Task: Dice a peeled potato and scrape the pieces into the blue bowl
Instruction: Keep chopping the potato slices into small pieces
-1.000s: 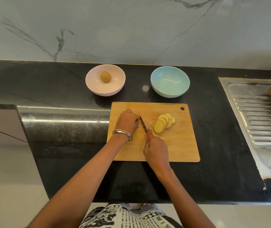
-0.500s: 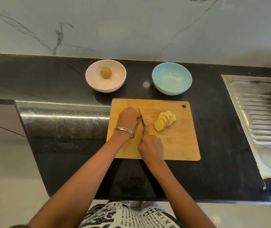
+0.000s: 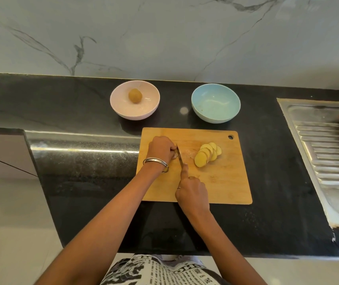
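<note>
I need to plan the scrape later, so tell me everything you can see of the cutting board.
The cutting board is a light wooden rectangle with rounded corners and a hanging hole near its far right corner. It lies flat on the black counter, just nearer than the two bowls. A fanned row of potato slices rests on its right half. The left hand and the knife are over its left part.

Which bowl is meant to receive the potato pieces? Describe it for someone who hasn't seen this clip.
On the black countertop, two bowls sit just behind the wooden cutting board. The target is the blue bowl, on the right nearer the sink; unlike the pink bowl, it holds no whole potato.
</note>
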